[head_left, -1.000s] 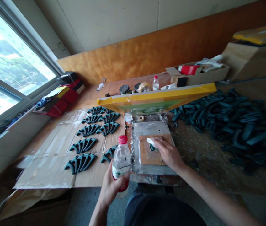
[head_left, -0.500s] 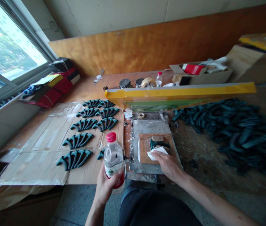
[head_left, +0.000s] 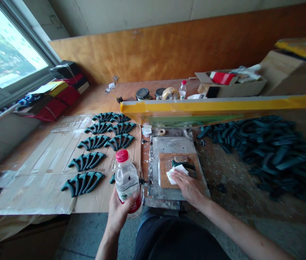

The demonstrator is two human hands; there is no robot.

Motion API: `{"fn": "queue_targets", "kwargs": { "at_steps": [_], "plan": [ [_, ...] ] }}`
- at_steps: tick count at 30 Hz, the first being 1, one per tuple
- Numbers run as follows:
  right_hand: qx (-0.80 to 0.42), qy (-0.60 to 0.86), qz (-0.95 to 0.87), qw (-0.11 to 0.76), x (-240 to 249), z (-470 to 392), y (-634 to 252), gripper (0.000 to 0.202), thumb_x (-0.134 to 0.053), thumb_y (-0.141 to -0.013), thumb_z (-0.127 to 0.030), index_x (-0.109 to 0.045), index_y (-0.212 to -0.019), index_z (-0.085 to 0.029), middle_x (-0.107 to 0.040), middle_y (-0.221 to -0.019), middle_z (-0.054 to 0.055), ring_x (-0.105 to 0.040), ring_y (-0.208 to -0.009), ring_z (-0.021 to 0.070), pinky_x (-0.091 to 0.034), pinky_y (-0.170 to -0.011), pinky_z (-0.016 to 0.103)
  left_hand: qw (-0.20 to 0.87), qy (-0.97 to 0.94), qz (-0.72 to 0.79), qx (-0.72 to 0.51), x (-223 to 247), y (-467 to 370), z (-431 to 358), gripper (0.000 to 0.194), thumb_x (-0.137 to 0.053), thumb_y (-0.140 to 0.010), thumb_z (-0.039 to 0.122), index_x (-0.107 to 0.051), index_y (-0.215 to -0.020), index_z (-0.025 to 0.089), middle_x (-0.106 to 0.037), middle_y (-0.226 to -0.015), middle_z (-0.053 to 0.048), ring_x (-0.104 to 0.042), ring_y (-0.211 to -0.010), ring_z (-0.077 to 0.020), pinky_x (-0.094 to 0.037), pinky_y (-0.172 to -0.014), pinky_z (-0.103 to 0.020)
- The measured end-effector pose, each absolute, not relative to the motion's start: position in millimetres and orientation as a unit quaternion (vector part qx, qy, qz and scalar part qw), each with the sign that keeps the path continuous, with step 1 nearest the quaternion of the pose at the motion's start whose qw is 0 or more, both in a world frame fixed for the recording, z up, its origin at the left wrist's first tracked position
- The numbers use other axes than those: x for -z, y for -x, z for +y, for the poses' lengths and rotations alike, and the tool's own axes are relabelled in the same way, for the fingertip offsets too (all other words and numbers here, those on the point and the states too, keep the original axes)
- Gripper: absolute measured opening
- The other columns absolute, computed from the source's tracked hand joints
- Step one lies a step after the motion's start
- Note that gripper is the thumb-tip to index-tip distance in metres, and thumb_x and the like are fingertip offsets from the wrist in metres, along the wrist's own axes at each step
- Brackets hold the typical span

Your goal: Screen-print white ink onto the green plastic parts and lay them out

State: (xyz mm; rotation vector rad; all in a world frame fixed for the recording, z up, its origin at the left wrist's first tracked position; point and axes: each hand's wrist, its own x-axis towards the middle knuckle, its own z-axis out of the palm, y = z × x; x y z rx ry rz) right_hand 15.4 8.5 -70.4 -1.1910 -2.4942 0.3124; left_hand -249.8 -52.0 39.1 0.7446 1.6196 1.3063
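Observation:
My left hand (head_left: 121,208) is wrapped round a clear plastic bottle (head_left: 127,178) with a red cap, held tilted over the front edge of the table. Under the fingers of my right hand (head_left: 187,184) a white cloth or tissue (head_left: 175,172) is pressed against a dark green curved part (head_left: 187,165). That part rests on a wooden block (head_left: 166,159), which sits on a grey metal plate (head_left: 157,144). The cloth hides the part's left end.
Rows of similar green parts (head_left: 86,183) lie on flattened cardboard (head_left: 44,159) at left. A large heap of them (head_left: 272,151) covers the right side. A yellow-taped frame (head_left: 212,105) spans above the plate's far end. Jars (head_left: 142,94) and a carton (head_left: 231,88) stand behind.
The cloth in my right hand has shifted slightly left and up, over the part's left end. My left hand and the bottle have moved a little left and tilted more.

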Motion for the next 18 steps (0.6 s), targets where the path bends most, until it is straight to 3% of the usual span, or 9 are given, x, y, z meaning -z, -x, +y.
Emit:
{"fn": "queue_targets", "kwargs": {
  "at_steps": [4,7,13,18],
  "plan": [
    [-0.186,0.471,-0.839,0.198,39.9,10.0,-28.4,0.045,-0.034,-0.086,-0.004,-0.066,-0.114,-0.020,-0.069,-0.112,0.007,-0.065,-0.103,0.0189,-0.054,-0.091,0.033,0.437,-0.299,0.658,-0.536,-34.3,253.7,-49.6,0.048,-0.082,-0.055,0.042,-0.063,-0.095,0.022,-0.072,-0.088,-0.003,-0.066,-0.084,-0.0255,-0.054,-0.079,-0.037],
    [-0.146,0.505,-0.812,0.252,25.6,32.5,-27.7,0.047,-0.032,-0.087,-0.004,-0.061,-0.121,-0.018,-0.066,-0.119,0.008,-0.062,-0.109,0.0191,-0.051,-0.095,0.034,0.431,-0.303,0.654,-0.543,-28.7,257.6,-44.5,0.049,-0.080,-0.057,0.043,-0.064,-0.098,0.021,-0.072,-0.090,-0.004,-0.066,-0.083,-0.0244,-0.054,-0.078,-0.035],
    [-0.101,0.472,-0.849,0.216,58.6,42.1,-7.5,0.047,-0.035,-0.084,-0.002,-0.063,-0.119,-0.014,-0.062,-0.126,0.013,-0.055,-0.120,0.0217,-0.047,-0.102,0.040,0.427,-0.336,0.643,-0.540,-19.2,273.9,-25.8,0.045,-0.079,-0.062,0.041,-0.064,-0.100,0.021,-0.072,-0.091,-0.004,-0.066,-0.084,-0.0232,-0.053,-0.077,-0.033],
    [-0.260,0.478,-0.815,0.197,53.9,18.7,-18.4,0.041,-0.036,-0.086,-0.009,-0.068,-0.109,-0.021,-0.068,-0.115,0.007,-0.063,-0.108,0.0207,-0.053,-0.092,0.035,0.421,-0.333,0.612,-0.582,-15.8,295.3,12.8,0.047,-0.078,-0.066,0.039,-0.062,-0.107,0.020,-0.071,-0.091,-0.004,-0.066,-0.082,-0.0208,-0.052,-0.076,-0.031]
  ]
}}
